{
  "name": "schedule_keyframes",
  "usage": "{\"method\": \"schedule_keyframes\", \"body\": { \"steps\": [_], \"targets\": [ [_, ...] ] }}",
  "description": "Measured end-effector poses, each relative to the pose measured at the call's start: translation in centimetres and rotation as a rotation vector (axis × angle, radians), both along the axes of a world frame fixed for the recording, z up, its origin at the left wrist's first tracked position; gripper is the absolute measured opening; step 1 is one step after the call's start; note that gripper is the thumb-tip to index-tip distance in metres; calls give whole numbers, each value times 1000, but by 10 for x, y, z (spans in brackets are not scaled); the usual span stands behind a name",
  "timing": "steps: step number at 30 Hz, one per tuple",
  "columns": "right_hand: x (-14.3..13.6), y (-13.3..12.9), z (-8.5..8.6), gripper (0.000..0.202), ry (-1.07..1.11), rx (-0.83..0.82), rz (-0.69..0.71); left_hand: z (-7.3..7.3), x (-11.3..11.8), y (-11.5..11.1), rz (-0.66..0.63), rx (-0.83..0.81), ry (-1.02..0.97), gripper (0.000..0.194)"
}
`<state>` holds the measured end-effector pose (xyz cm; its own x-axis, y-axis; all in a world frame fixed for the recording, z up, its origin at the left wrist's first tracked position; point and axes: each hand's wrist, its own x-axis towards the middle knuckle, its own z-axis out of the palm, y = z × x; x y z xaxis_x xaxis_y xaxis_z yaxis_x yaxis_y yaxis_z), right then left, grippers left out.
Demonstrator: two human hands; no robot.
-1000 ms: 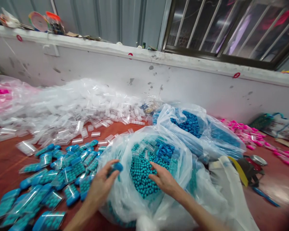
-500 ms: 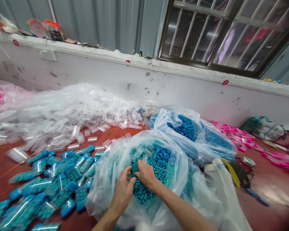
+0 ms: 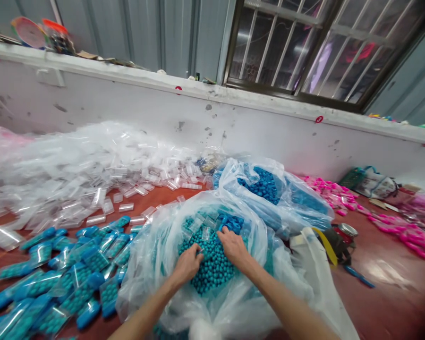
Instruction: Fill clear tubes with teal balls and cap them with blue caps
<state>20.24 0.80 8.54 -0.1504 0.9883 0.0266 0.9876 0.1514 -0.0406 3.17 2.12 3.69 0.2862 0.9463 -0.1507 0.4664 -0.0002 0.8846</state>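
A clear plastic bag [image 3: 148, 264] stands open in front of me, full of teal beads [image 3: 212, 269]. My left hand [image 3: 188, 263] is over the beads at the bag's left side, fingers curled together; anything in them is hidden. At the far right of the beads, my right hand [image 3: 233, 243] has its fingers bent onto a small heap of blue caps [image 3: 232, 222], closed on one of them as far as I can see. Several small clear plastic cases [image 3: 206, 233] lie on the beads between and beyond my hands.
Left of the bag lie many bead-filled cases with blue ends [image 3: 76, 278]. Behind them spreads a heap of clear cases [image 3: 102, 165]. A second bag holds blue pieces [image 3: 264, 186]. Pink pieces [image 3: 403, 231], a metal-lidded jar [image 3: 347, 232] and a blue tool [image 3: 359, 277] are to the right.
My hands were close together over the beads and have moved apart. The right one went to the blue caps; the left one's fingers have curled in. The view has shifted slightly right.
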Motion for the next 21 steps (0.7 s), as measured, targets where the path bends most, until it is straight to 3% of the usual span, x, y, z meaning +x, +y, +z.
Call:
{"method": "schedule_keyframes", "body": {
  "steps": [3,6,10,13,15,17,19,21],
  "targets": [
    [11,14,12,23,-49,22,-90,-4,-3,6,43,-90,-56,9],
    [16,19,8,19,-41,39,-233,-5,-7,8,51,-188,-139,18],
    [16,11,-11,19,-53,-4,-201,0,-10,5,18,-296,-252,34],
    [18,9,-16,17,37,3,-198,6,-12,3,-2,-400,-320,35],
    [18,12,-12,10,277,9,-216,9,-14,1,-18,-458,-368,36],
    [13,14,-6,10,673,-34,-230,11,-14,-1,-39,-490,-445,39],
    [1,14,-3,17,1101,-113,-259,12,-12,-3,-68,-505,-525,43],
    [-14,11,-5,27,1397,-156,-304,13,-10,-5,-102,-500,-587,45]
  ]
}}
